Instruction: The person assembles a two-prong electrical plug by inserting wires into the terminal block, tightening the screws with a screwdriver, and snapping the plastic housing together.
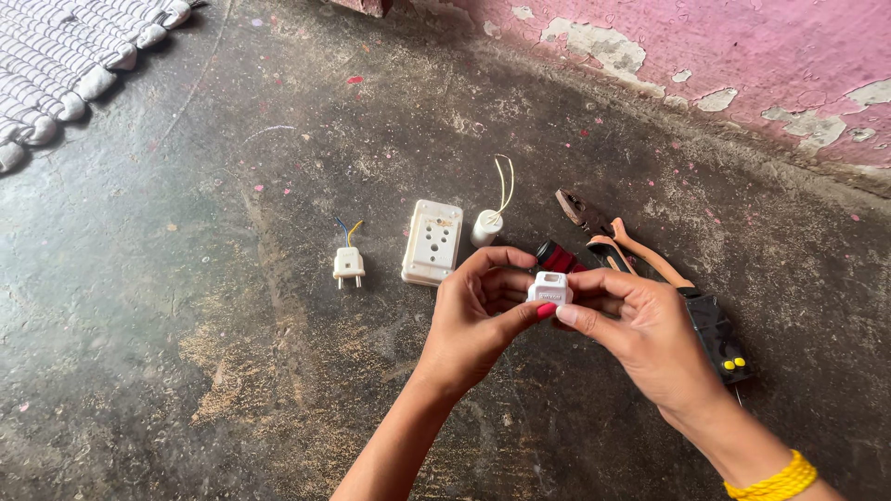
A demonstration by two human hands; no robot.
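Evidently light, rigid and smooth, the small white plug top (549, 289) sits pinched by its side faces between left hand (475, 311) and right hand (640, 334) fingers, pliers (620, 243) at one o'clock.
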